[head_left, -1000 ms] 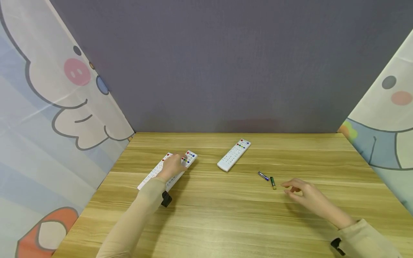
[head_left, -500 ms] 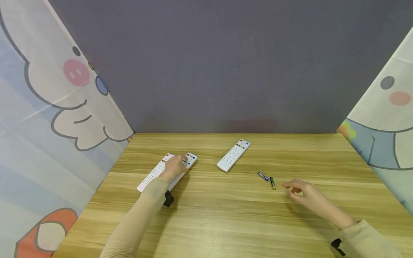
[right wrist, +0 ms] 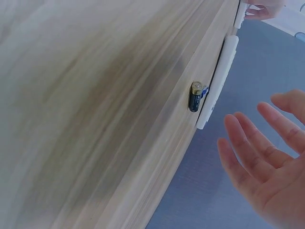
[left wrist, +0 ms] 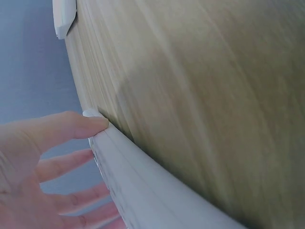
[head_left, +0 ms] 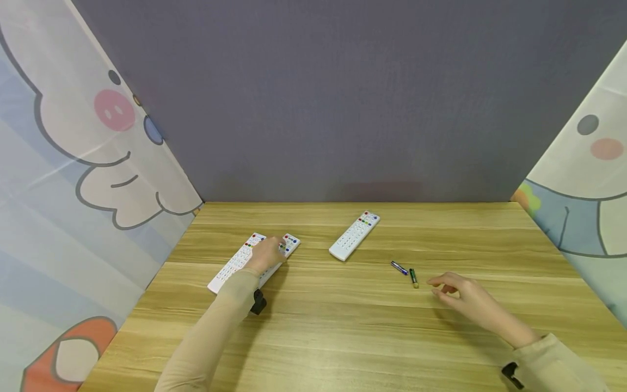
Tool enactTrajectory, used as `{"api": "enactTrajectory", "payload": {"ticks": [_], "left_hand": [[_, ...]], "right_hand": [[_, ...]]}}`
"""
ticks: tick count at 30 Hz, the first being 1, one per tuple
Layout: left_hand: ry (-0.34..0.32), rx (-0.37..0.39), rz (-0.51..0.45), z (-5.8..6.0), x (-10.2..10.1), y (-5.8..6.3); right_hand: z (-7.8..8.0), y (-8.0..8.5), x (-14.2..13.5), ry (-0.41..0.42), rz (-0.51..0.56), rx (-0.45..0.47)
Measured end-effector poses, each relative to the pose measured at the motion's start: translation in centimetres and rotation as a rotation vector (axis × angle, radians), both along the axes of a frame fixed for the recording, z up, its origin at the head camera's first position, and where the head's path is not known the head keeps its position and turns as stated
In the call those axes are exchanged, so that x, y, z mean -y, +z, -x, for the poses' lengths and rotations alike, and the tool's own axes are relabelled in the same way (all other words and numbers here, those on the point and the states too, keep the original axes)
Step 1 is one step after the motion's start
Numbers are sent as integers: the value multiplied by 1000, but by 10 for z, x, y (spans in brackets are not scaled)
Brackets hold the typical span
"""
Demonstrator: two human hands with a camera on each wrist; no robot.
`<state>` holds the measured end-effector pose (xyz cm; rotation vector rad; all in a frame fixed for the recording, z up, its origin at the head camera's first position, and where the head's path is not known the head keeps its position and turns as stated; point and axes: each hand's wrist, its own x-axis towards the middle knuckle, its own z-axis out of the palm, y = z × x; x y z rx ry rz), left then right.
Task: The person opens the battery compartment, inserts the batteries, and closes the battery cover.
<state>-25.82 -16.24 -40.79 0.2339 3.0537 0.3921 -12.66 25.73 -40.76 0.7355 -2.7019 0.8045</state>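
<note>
On the left of the table, two white remote controls lie slanted side by side. My left hand (head_left: 266,255) is over the right one of the pair, the gripped remote control (head_left: 292,243), and partly hides both. In the left wrist view, the thumb (left wrist: 90,126) presses one long edge of that remote, with the fingers along its other side. The outer remote control (head_left: 230,268) lies just left of the hand. My right hand (head_left: 462,296) holds nothing, its fingers loosely bent above the table. Close to its fingertips lie a green battery (head_left: 413,278) and a blue battery (head_left: 399,268).
A third white remote control (head_left: 355,236) lies slanted near the table's middle, towards the back. Behind the wooden table (head_left: 343,337) rises a grey panel (head_left: 343,109). Cartoon-printed sheets (head_left: 59,218) hang at both sides.
My left hand has shifted slightly right and towards me, and the remote control under it has slid a little nearer, lining up with the outer one. The right hand stays put.
</note>
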Motion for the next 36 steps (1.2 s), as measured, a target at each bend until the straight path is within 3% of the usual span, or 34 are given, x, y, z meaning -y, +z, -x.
{"api": "enactTrajectory", "payload": {"ticks": [14, 22, 31, 36], "left_hand": [[52, 31, -83, 5, -5, 3], [1, -98, -145, 6, -21, 3], [-100, -16, -299, 9, -49, 3], [-143, -39, -316, 11, -67, 0]], "right_hand": [[-1, 3, 1, -23, -11, 37], [0, 1, 2, -33, -10, 52], [0, 0, 5, -27, 8, 51], [1, 0, 6, -30, 3, 68]]}}
